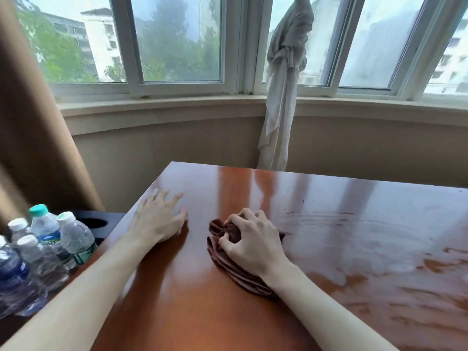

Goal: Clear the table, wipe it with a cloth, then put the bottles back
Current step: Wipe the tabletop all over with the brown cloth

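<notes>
A glossy reddish-brown table (342, 198) fills the lower right of the head view. On it lies a bunched dark-brown cloth (228, 259). My right hand (253, 239) lies over the cloth with its fingers curled into the folds, gripping it. My left hand (158, 219) rests flat on the tabletop near the left edge, fingers spread and straight, a short way left of the cloth. Several plastic water bottles (45, 244) with white and teal caps stand clustered on a dark surface off the table's left side.
A dark stand with a round hole (93, 222) sits beside the bottles. A tan curtain (33, 138) hangs at the left. A knotted white curtain (281, 117) hangs behind the table's far edge, below the bay window (177, 46). Wet streaks mark the table's right part.
</notes>
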`<state>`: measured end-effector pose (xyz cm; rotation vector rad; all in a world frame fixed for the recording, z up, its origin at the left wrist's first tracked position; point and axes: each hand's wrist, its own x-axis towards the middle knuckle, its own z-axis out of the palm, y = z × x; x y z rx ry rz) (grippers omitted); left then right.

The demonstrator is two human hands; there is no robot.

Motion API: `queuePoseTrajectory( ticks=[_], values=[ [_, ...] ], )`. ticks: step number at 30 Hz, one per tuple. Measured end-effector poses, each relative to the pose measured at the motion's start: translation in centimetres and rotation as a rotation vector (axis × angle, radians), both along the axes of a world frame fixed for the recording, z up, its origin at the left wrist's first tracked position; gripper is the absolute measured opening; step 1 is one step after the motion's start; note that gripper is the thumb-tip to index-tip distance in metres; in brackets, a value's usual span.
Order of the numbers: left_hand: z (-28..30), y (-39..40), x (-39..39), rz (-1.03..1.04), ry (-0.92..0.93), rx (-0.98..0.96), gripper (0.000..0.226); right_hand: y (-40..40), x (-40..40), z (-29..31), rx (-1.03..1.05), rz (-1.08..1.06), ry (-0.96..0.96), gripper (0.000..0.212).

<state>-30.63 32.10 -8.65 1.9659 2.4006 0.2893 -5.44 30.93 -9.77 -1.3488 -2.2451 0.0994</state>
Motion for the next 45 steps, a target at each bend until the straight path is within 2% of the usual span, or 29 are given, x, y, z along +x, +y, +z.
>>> queuePoseTrajectory(
  ticks=[4, 6, 12, 17, 19, 21, 25, 27, 32, 35, 38, 41, 45],
  values=[
    [-0.7, 0.1, 0.9, 0.007, -0.068, -0.023, 0.059, 2.4, -0.1, 0.4, -0.018, -0.006, -0.008, 0.041],
    [-1.6, -0.2, 0.8, 0.020, -0.060, -0.039, 0.061, 6.3, -0.3, 0.6, -0.049, -0.051, 0.004, 0.041],
    [-2.8, 0.3, 0.5, 0.051, -0.030, -0.010, 0.085, 21.5, -0.1, 0.5, -0.059, -0.237, 0.011, 0.026],
    [-3.0, 0.6, 0.5, 0.061, -0.017, -0.019, 0.084, 28.7, -2.2, 0.3, -0.029, -0.379, 0.002, 0.035],
    [-2.9, 0.6, 0.6, 0.062, -0.022, -0.020, 0.084, 28.4, -4.4, 0.4, -0.045, -0.393, 0.003, 0.039],
    [-2.8, 0.4, 0.8, 0.061, -0.024, -0.012, 0.085, 26.6, -7.4, 0.5, -0.042, -0.299, 0.001, 0.039],
    [-2.6, 0.3, 1.1, 0.078, -0.047, -0.011, 0.086, 22.4, -12.6, 0.3, -0.032, 0.142, -0.042, 0.028],
    [-2.4, 0.3, 1.1, 0.081, -0.055, 0.000, 0.086, 23.2, -13.1, 0.8, -0.056, 0.233, -0.020, 0.027],
    [-2.8, 0.2, 0.8, 0.076, -0.069, 0.006, 0.079, 27.8, -12.1, 0.2, -0.089, 0.008, 0.052, 0.029],
    [-2.8, 0.1, 0.8, 0.086, -0.080, -0.014, 0.081, 26.4, -10.8, -0.3, -0.070, -0.044, 0.055, 0.031],
    [-2.2, 0.3, 0.9, 0.086, -0.089, -0.022, 0.078, 21.6, -8.5, 0.0, -0.066, -0.062, 0.029, 0.037],
    [-1.7, 0.1, 1.1, 0.071, -0.089, -0.033, 0.062, 14.4, -5.8, 0.5, -0.082, -0.022, 0.015, 0.043],
    [-1.4, -0.5, 1.2, 0.055, -0.109, -0.051, 0.061, 4.2, -2.0, 0.5, -0.031, 0.061, 0.032, 0.042]
  ],
)
